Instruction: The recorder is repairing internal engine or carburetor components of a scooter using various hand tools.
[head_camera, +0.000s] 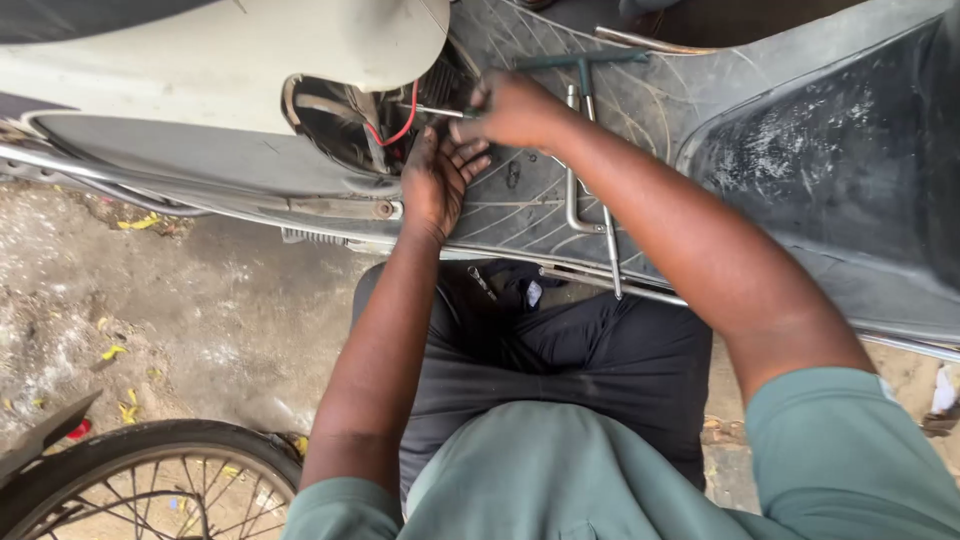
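Fingers of right hand (515, 108) grip screwdriver (440, 111); left hand (437, 180) braces — scooter floorboard (530, 205).

No packages, signs or screens are showing in this view. The only thing possibly counting as a label is a small pale tag (533, 293) lying on the dark trousers (560, 350) just below the scooter's footboard (530, 190); it is too small to tell.
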